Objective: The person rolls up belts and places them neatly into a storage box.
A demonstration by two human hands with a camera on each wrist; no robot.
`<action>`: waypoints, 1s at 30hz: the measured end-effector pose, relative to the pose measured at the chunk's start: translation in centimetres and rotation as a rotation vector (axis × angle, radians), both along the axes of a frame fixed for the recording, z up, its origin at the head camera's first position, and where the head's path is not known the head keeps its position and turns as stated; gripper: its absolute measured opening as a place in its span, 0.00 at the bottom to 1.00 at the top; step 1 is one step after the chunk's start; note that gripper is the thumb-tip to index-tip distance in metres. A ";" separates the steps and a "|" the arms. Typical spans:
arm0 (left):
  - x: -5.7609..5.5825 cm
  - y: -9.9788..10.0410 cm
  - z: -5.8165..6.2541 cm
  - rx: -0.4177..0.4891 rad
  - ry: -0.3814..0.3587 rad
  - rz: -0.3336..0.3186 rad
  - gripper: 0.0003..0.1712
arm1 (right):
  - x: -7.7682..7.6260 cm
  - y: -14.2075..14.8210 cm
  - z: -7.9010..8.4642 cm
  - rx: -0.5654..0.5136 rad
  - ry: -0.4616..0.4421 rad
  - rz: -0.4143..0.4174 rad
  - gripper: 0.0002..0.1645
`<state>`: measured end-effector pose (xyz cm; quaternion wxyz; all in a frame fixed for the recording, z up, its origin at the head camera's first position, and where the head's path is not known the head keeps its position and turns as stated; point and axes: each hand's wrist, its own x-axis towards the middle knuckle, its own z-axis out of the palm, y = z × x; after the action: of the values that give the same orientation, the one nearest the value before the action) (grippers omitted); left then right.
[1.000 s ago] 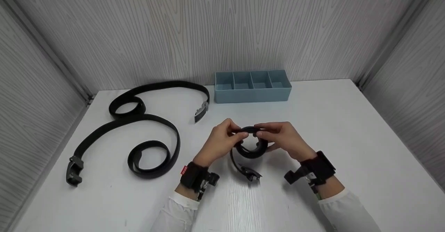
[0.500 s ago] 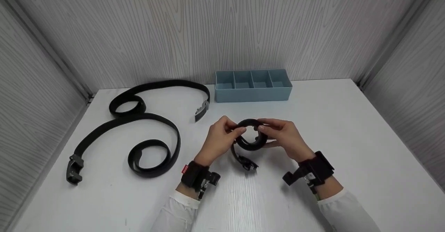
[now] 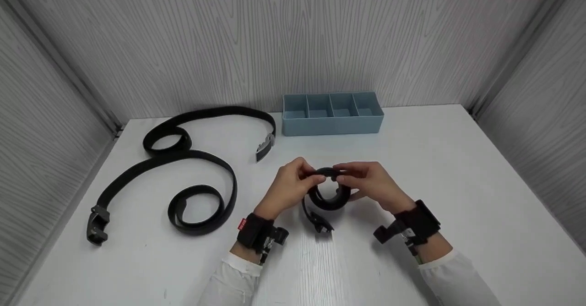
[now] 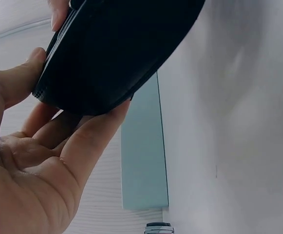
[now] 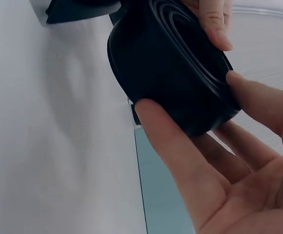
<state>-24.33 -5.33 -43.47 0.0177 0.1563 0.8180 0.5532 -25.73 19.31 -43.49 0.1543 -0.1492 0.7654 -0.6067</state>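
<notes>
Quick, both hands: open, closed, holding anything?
Left hand: closed, holding the smooth black belt wound into a round coil.
Right hand: closed, holding the opposite side of that same coil.

At the bottom of the frame, the person is wearing white sleeves (image 3: 229,281). Black wrist straps (image 3: 253,232) are carrying small dark cameras (image 3: 280,236). A red tag (image 3: 241,224) is showing on the left one.

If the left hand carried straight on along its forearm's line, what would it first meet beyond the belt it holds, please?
Likely the blue divided tray, at its front wall, though the left hand might pass above, since its height is unclear.
</notes>
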 end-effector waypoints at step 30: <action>0.7 0.7 1.1 0.136 0.151 0.053 0.15 | 0.6 0.0 1.8 -0.062 0.134 -0.090 0.31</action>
<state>-23.67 -4.60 -42.34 -0.0694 0.1766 0.7814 0.5945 -25.11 19.36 -41.67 0.0705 -0.1597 0.7609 -0.6250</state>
